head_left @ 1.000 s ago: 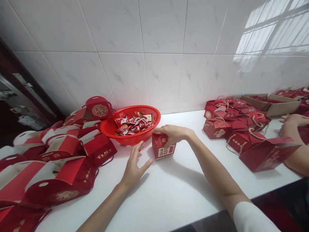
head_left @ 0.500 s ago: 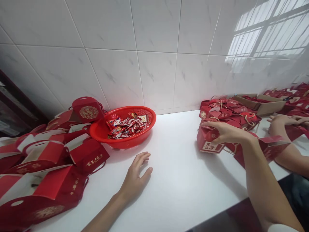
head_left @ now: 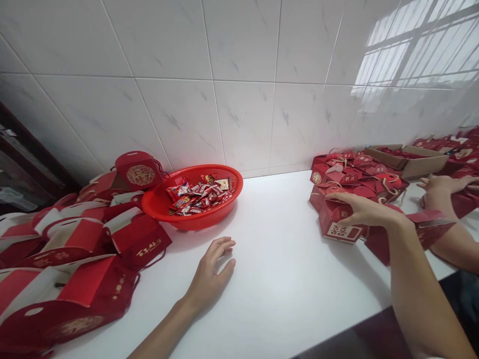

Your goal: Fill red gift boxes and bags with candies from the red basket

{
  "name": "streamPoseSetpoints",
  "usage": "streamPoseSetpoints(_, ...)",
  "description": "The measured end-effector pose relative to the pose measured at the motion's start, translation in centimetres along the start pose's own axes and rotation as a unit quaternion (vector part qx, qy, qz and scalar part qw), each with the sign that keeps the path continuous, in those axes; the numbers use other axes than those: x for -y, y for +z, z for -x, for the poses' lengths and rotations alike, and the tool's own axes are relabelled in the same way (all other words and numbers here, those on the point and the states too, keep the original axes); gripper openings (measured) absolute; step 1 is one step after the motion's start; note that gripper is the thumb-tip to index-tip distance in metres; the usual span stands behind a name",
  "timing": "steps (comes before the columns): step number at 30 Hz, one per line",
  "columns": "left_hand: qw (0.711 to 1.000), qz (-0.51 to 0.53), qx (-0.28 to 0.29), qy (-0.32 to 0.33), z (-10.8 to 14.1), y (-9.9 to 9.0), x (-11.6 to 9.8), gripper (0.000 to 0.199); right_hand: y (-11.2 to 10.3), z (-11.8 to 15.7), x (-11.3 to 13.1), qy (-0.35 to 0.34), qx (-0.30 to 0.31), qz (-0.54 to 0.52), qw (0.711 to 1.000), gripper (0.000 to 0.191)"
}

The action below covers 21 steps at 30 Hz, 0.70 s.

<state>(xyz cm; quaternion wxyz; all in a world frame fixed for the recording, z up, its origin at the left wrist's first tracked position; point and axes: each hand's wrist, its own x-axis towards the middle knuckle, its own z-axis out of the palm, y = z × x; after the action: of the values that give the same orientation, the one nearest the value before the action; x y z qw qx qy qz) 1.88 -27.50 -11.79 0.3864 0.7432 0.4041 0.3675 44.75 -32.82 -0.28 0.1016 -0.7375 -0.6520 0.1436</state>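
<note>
My left hand (head_left: 214, 269) rests on the white tabletop, fingers loosely stretched and holding nothing. Just beyond it stands a red plastic basket (head_left: 194, 222) with a heap of small wrapped candies (head_left: 200, 197) inside. On the right, my right hand (head_left: 361, 210) grips a red gift box (head_left: 339, 227) from above, thumb and fingers on its top. Gold-white lettering shows on the side facing me. This box sits against a cluster of closed red boxes (head_left: 352, 169) with twine ties; its far side is hidden.
Open red boxes (head_left: 71, 289) with cord handles are piled along the left. Against the tiled wall at right is a cardboard tray (head_left: 422, 164) of red items. Another person's hand and forearm (head_left: 443, 197) are at the far right, beside more red boxes.
My right hand has shifted a little to the right, and the gift box has moved with it toward the other boxes. My left hand has stayed in place.
</note>
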Motion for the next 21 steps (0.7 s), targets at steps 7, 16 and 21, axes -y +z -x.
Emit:
streamPoseSetpoints(7,1.000,-0.023,-0.004,0.014,-0.1,-0.1,0.0,0.027,-0.2,0.1,1.3,0.005,0.021,0.019,1.000,0.079)
streamPoseSetpoints(16,0.999,-0.034,0.000,0.025,-0.1,-0.2,0.4,0.028,-2.8,-9.2,6.5,-0.159,-0.095,0.054,0.981,0.074)
streamPoseSetpoints(21,0.999,-0.035,-0.013,0.035,0.0,-0.3,0.2,0.025,-2.4,-15.8,6.2,-0.054,-0.102,0.119,0.986,0.079)
